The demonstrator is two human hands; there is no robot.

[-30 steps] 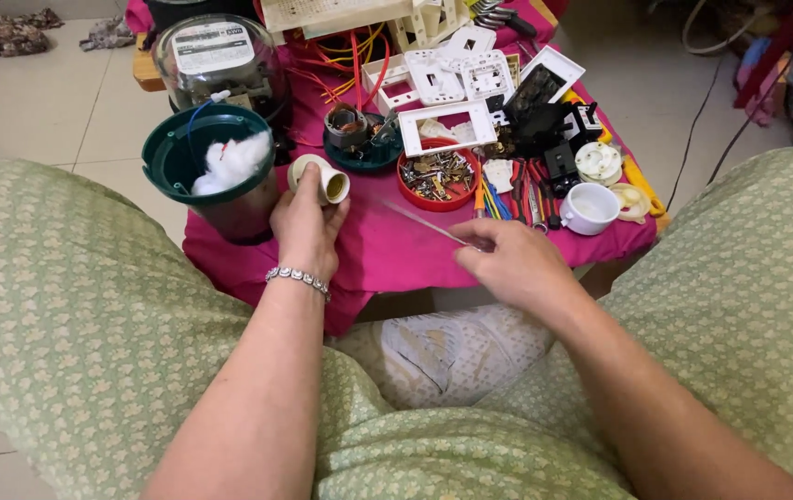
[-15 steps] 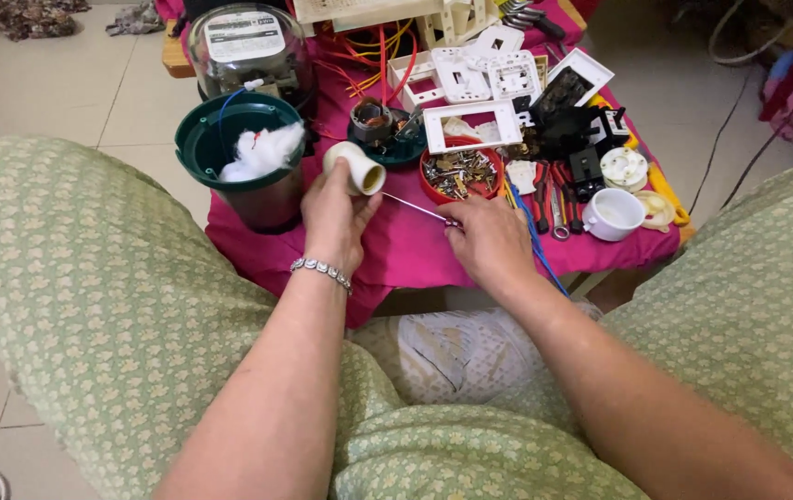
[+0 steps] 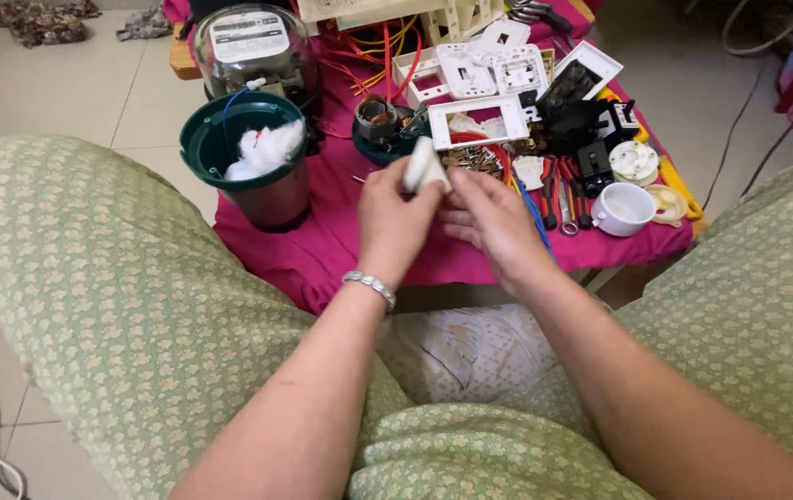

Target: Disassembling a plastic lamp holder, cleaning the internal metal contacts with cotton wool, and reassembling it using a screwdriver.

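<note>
Right hand [image 3: 493,218] has come in from 3 o'clock and now meets left hand [image 3: 396,222]; both pinch the small white plastic cylindrical fitting [image 3: 421,167], raised over the pink cloth-covered table [image 3: 341,241]. Dark green plastic pot [image 3: 246,157] at 10 o'clock. Two-handed work on the fitting is probably underway.

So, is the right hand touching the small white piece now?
Touching. The head view shows the right hand's fingertips on the small white piece, which the left hand also holds.
</note>
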